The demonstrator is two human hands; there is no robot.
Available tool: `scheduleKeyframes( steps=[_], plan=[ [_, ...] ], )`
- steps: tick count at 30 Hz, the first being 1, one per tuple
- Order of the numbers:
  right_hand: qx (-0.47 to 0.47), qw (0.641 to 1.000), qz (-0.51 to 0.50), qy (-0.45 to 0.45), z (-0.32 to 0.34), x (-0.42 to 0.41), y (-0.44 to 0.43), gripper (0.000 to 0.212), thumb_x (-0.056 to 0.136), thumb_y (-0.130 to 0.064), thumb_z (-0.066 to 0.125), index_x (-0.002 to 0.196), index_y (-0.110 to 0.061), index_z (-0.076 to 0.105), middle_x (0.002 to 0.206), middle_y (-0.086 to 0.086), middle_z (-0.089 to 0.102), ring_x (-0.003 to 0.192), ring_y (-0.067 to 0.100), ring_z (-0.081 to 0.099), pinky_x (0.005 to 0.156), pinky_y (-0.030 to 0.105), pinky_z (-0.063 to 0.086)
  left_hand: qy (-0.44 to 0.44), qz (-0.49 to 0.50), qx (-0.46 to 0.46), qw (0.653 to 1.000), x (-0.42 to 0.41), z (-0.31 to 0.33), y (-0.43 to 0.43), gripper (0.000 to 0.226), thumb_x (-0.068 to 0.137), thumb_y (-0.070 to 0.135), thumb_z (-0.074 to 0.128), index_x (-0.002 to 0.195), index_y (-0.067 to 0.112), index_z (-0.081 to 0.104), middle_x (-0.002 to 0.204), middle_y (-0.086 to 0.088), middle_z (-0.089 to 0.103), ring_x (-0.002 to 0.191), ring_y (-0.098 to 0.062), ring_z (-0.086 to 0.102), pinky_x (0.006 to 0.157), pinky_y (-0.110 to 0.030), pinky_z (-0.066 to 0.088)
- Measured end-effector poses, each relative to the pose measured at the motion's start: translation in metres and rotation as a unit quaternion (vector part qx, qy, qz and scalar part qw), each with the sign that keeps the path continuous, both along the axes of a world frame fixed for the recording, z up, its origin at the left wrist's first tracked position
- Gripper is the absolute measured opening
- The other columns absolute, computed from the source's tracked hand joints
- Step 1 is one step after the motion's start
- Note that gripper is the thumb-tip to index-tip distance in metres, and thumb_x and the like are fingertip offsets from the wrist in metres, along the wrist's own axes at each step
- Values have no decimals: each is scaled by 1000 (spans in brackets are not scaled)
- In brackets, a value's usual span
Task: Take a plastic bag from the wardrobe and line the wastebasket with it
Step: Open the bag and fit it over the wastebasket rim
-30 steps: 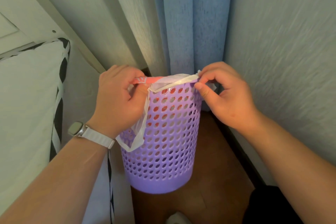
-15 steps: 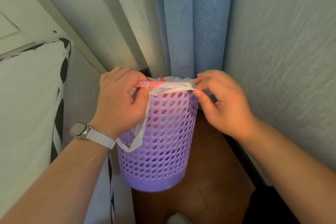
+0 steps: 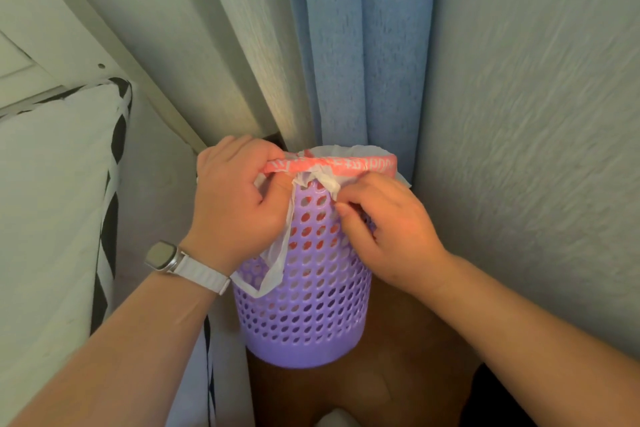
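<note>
The plastic bag [image 3: 341,165], white with a pink printed band, sits inside the purple perforated wastebasket [image 3: 311,295], its edge folded over the rim. One white handle loop [image 3: 273,263] hangs down the near side. The left hand [image 3: 235,208] is closed on the pink band at the rim's left; the right hand [image 3: 388,225] pinches a white fold just below the rim. The wastebasket stands on a brown floor [image 3: 398,374] in a corner, before a blue curtain [image 3: 363,45], beside a textured wall [image 3: 536,114]. A white watch [image 3: 173,258] circles the left wrist.
</note>
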State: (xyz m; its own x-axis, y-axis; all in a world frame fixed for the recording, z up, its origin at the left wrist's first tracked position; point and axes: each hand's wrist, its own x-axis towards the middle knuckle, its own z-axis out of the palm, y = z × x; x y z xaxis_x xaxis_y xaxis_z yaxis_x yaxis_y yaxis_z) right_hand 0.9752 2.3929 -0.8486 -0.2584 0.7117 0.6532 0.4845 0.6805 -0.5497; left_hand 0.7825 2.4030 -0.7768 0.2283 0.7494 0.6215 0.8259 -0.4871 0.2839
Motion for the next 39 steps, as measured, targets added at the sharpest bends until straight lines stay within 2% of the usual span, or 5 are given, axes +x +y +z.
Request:
scheduleKeyframes(
  steps=[4, 11, 21, 28, 39],
  plan=[
    [8, 999, 2, 39, 4, 0, 1, 22, 94, -19, 51, 93, -4, 67, 91, 7, 60, 85, 21, 54, 79, 29, 42, -12, -23, -7, 1000, 1, 2, -2, 7, 82, 31, 55, 78, 26, 51, 71, 19, 41, 71, -13, 43, 70, -47, 42],
    [18, 1000, -16, 14, 7, -7, -5, 45, 93, -28, 53, 128, -1, 57, 107, 10, 56, 99, 19, 49, 88, 28, 38, -12, 76, -16, 997, 8, 0, -1, 53, 75, 71, 57, 68, 20, 46, 63, 15, 40, 65, -14, 44, 67, -43, 42],
    [29, 987, -83, 131, 18, 2, -1, 29, 86, -23, 62, 106, -3, 65, 103, 8, 54, 97, 20, 52, 83, 37, 48, -10, 92, -20, 996, 8, -1, -1, 44, 73, 59, 61, 61, 21, 40, 59, 15, 34, 60, -10, 37, 62, -30, 31],
    [-145, 965, -94, 199, 20, 0, 8, 48, 77, -52, 60, 118, -29, 56, 135, 7, 42, 132, 16, 40, 113, 26, 29, -31, 51, 7, 998, 13, 2, -5, 41, 78, 50, 62, 61, 23, 36, 59, 18, 31, 59, -11, 36, 60, -29, 29],
    [-104, 960, -168, 198, 30, -5, 5, 28, 80, -48, 56, 90, -25, 43, 93, -22, 36, 95, 13, 43, 83, 17, 32, -51, 63, 4, 997, 25, -2, -12, 30, 85, 46, 56, 73, 20, 48, 71, 6, 45, 69, -22, 47, 69, -50, 43]
  ],
)
